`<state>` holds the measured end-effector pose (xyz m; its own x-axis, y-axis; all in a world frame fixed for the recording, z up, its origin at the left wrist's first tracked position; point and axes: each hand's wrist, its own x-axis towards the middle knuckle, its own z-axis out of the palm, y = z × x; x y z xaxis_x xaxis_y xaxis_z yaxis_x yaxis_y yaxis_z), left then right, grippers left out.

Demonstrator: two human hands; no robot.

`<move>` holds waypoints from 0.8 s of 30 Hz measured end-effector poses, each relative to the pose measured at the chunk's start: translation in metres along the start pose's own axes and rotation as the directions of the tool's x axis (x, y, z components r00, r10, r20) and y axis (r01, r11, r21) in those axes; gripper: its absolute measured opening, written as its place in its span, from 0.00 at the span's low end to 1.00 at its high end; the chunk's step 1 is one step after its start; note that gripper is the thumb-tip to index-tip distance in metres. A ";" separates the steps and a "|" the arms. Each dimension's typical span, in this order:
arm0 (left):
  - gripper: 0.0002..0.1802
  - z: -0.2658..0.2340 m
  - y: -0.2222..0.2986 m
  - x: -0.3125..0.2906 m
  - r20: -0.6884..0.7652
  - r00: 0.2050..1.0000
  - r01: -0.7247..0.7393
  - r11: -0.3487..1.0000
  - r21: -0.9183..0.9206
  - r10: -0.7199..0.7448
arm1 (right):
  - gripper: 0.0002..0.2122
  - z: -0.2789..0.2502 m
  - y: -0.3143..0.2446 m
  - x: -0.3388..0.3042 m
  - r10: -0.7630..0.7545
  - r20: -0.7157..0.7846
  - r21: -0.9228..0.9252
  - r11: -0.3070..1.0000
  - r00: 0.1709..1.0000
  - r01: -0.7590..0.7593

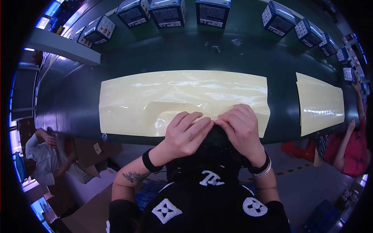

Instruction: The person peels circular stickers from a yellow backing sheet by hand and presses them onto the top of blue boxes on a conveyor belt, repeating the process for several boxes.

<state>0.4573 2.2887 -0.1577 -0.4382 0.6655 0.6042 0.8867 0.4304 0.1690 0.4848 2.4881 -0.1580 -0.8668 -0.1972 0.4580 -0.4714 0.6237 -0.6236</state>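
Note:
A long pale-yellow sheet [128, 89] with glossy clear film on it lies on the dark green table in front of me. A duller rectangular patch and a curved piece of film show in its near middle part. Over the sheet's near edge, my left hand [186, 136] is closed, its thumb hidden behind the curled fingers. My right hand [241, 130] pinches thumb against forefinger right beside the left fingertips. Both sets of fingertips almost touch. Whatever is between them is too small or too hidden to make out.
Another stack of pale-yellow sheets [321, 103] lies to the right on the table [155, 52]. Several blue-and-white boxes [213, 13] stand along the far side. Small clear film scraps [236, 42] lie beyond the sheet. People sit at left [46, 163] and right [349, 151].

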 end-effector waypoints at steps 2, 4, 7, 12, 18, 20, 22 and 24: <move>0.14 -0.001 -0.002 0.000 0.008 0.999 -0.044 0.999 0.026 0.044 | 0.06 0.000 -0.001 0.000 0.003 0.000 0.004 1.000 1.000 -0.003; 0.13 0.001 -0.004 -0.001 -0.013 0.996 -0.093 0.994 0.053 0.094 | 0.05 -0.001 -0.001 0.001 0.008 0.000 0.006 1.000 1.000 -0.008; 0.13 0.001 -0.005 0.000 -0.012 0.991 -0.134 0.989 0.071 0.135 | 0.05 -0.001 -0.001 0.000 0.012 -0.008 0.008 1.000 1.000 -0.012; 0.13 0.001 -0.006 0.001 0.009 0.984 -0.175 0.981 0.082 0.175 | 0.05 -0.003 0.000 0.000 0.026 -0.020 0.019 0.999 0.999 -0.026; 0.14 0.000 -0.007 0.000 0.032 0.989 -0.144 0.982 0.125 0.141 | 0.05 -0.002 0.000 0.000 0.056 -0.016 0.016 0.998 0.998 -0.056; 0.14 0.001 -0.010 -0.004 0.043 0.988 -0.150 0.983 0.102 0.146 | 0.04 -0.002 -0.003 0.000 0.058 -0.010 0.023 0.998 0.998 -0.057; 0.14 0.001 -0.012 -0.005 0.049 0.988 -0.153 0.984 0.091 0.149 | 0.04 -0.002 -0.003 0.001 0.058 -0.007 0.026 0.998 0.998 -0.057; 0.14 0.002 -0.012 -0.004 0.047 0.986 -0.166 0.983 0.085 0.162 | 0.04 -0.002 -0.002 0.001 0.067 -0.010 0.038 0.997 0.998 -0.066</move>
<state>0.4480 2.2816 -0.1640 -0.2952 0.7546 0.5860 0.9312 0.3644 -0.0001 0.4851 2.4882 -0.1555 -0.8946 -0.1478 0.4216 -0.4188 0.6060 -0.6763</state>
